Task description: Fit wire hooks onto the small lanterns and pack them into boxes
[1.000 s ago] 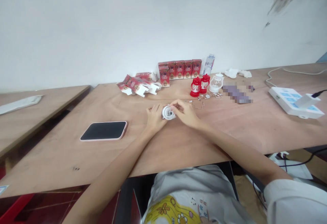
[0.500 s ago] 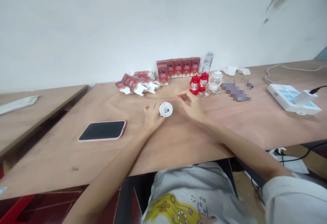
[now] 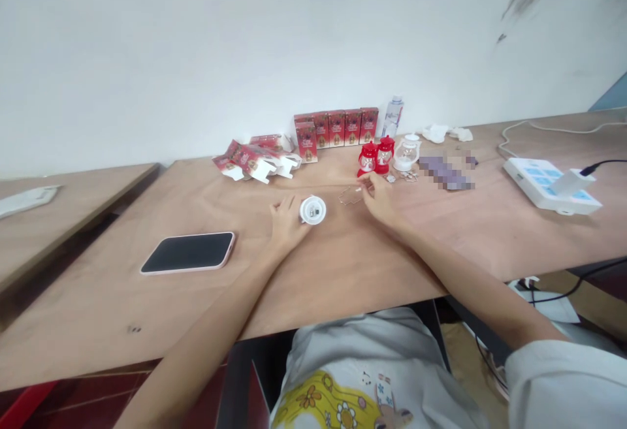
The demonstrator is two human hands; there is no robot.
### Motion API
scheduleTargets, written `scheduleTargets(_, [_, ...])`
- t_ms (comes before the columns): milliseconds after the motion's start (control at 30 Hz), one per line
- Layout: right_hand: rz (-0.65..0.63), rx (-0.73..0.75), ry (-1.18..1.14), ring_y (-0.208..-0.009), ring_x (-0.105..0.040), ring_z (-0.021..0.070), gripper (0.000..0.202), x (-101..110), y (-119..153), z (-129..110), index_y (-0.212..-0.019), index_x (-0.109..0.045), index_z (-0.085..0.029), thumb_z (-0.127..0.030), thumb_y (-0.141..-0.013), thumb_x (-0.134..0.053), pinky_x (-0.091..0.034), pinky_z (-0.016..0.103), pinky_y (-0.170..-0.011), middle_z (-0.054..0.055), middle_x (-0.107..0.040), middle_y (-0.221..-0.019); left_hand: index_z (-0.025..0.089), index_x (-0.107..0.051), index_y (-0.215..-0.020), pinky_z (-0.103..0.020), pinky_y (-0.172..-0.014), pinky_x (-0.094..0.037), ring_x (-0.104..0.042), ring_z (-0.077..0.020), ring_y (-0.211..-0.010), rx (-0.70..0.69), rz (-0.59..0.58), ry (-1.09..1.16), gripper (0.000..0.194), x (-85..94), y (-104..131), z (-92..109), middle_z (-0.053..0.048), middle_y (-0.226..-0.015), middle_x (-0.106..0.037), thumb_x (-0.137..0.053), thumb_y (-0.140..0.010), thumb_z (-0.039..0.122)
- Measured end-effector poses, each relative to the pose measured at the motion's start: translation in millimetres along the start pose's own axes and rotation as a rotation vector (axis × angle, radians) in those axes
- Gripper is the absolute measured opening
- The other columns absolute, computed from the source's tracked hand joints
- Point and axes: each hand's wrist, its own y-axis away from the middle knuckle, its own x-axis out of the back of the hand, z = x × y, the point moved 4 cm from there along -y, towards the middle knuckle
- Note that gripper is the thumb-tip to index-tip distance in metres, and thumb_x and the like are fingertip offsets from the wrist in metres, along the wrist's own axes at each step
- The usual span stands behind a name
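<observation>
My left hand is closed around a small white lantern whose round underside faces up at me. Small metal parts show in the recess of that underside. To its right, my right hand is closed, thumb and fingertips pinched over the table; a tiny pale bit shows at the tips, too small to name. Beside these fingertips lies a thin bent wire. Just beyond my right hand stand two red lanterns and an upright white lantern, with small metal pieces in front.
Red printed boxes stand along the wall, with opened flattened boxes left of them. A clear bottle is behind the lanterns. A phone lies at left. On the right are a blurred purple item and a white power strip.
My right hand has drawn a little to the right, away from the white lantern, and the bent wire now shows on the table. My left hand keeps its hold. The view has shifted slightly.
</observation>
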Motion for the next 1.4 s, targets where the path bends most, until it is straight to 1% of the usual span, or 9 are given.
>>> scheduleTargets(133, [-0.055, -0.116, 0.299, -0.09, -0.057, 0.0237, 0.026, 5, -7, 37, -0.091, -0.058, -0.017, -0.007, -0.073, -0.042, -0.045, 0.037, -0.081, 0.01, -0.064, -0.094, 0.022, -0.054, -0.11, -0.038, -0.081, -0.03, -0.056, -0.026, -0.104, -0.031, 0.007, 0.002, 0.034, -0.1, 0, 0, -0.007, -0.11, -0.065, -0.055, -0.077, 0.03])
scheduleTargets(267, [-0.046, -0.214, 0.369, -0.089, -0.057, 0.0247, 0.028, 13, -10, 63, -0.093, -0.059, -0.015, -0.007, -0.072, -0.042, -0.045, 0.038, -0.079, 0.011, -0.064, -0.095, 0.023, -0.055, -0.108, -0.038, -0.081, -0.03, -0.057, -0.0256, -0.102, -0.023, 0.007, 0.005, 0.034, 0.1, 1, 1, -0.006, -0.107, -0.066, -0.058, -0.075, 0.03])
scheduleTargets(467, [-0.045, -0.332, 0.472, -0.095, -0.055, 0.0284, 0.038, 20, -11, 82, -0.102, -0.059, -0.015, -0.006, -0.068, -0.045, -0.043, 0.04, -0.081, 0.013, -0.062, -0.103, 0.024, -0.054, -0.108, -0.037, -0.082, -0.03, -0.057, -0.0244, -0.104, -0.028, 0.017, 0.023, 0.034, 1.4, 1, 2, -0.005, -0.11, -0.065, -0.058, -0.075, 0.029])
scheduleTargets(667, [-0.027, -0.408, 0.543, -0.107, -0.049, 0.0323, 0.038, 27, -12, 96, -0.11, -0.059, -0.012, -0.013, -0.074, -0.046, -0.039, 0.045, -0.089, 0.018, -0.057, -0.113, 0.023, -0.054, -0.107, -0.038, -0.082, -0.03, -0.057, -0.025, -0.103, -0.016, -0.009, 0.009, 0.031, 1.9, 0, 2, -0.006, -0.109, -0.065, -0.056, -0.076, 0.028])
scheduleTargets(800, [-0.049, -0.38, 0.538, -0.113, -0.045, 0.0338, 0.037, 27, -12, 101, -0.116, -0.058, -0.018, -0.021, -0.081, -0.047, -0.036, 0.05, -0.093, 0.014, -0.056, -0.12, 0.023, -0.054, -0.108, -0.038, -0.082, -0.03, -0.056, -0.025, -0.105, -0.021, -0.015, 0.011, 0.033, 3.1, 1, 3, -0.006, -0.111, -0.065, -0.056, -0.076, 0.028])
scheduleTargets(867, [-0.063, -0.353, 0.521, -0.113, -0.044, 0.0341, 0.034, 27, -13, 102, -0.115, -0.059, -0.02, -0.022, -0.082, -0.047, -0.034, 0.052, -0.093, 0.013, -0.058, -0.118, 0.023, -0.054, -0.109, -0.037, -0.082, -0.031, -0.056, -0.0247, -0.104, -0.026, -0.011, 0.013, 0.034, 3.0, 2, 3, -0.005, -0.11, -0.065, -0.057, -0.076, 0.028])
scheduleTargets(1100, [-0.011, -0.343, 0.408, -0.107, -0.048, 0.0345, 0.02, 28, -15, 104, -0.09, -0.066, -0.012, -0.021, -0.076, -0.055, -0.035, 0.052, -0.091, 0.018, -0.063, -0.099, 0.024, -0.055, -0.108, -0.038, -0.082, -0.03, -0.058, -0.0243, -0.102, -0.03, -0.015, 0.023, 0.035, 2.7, 2, 2, -0.005, -0.107, -0.066, -0.059, -0.074, 0.028])
scheduleTargets(1267, [0.061, -0.369, 0.212, -0.088, -0.057, 0.0272, 0.019, 32, -17, 98, -0.088, -0.064, -0.014, -0.018, -0.073, -0.053, -0.042, 0.045, -0.084, 0.013, -0.065, -0.087, 0.024, -0.055, -0.109, -0.038, -0.083, -0.031, -0.057, -0.0244, -0.102, -0.016, -0.024, 0.025, 0.034, 4.2, 2, 3, -0.006, -0.108, -0.065, -0.058, -0.075, 0.028])
scheduleTargets(1400, [0.093, -0.36, -0.032, -0.076, -0.061, 0.0215, 0.02, 26, -17, 75, -0.087, -0.065, -0.013, -0.025, -0.074, -0.056, -0.047, 0.039, -0.077, 0.011, -0.067, -0.081, 0.024, -0.054, -0.11, -0.038, -0.084, -0.03, -0.056, -0.0253, -0.104, -0.011, -0.03, 0.026, 0.034, 3.5, 2, 2, -0.007, -0.109, -0.065, -0.056, -0.076, 0.028])
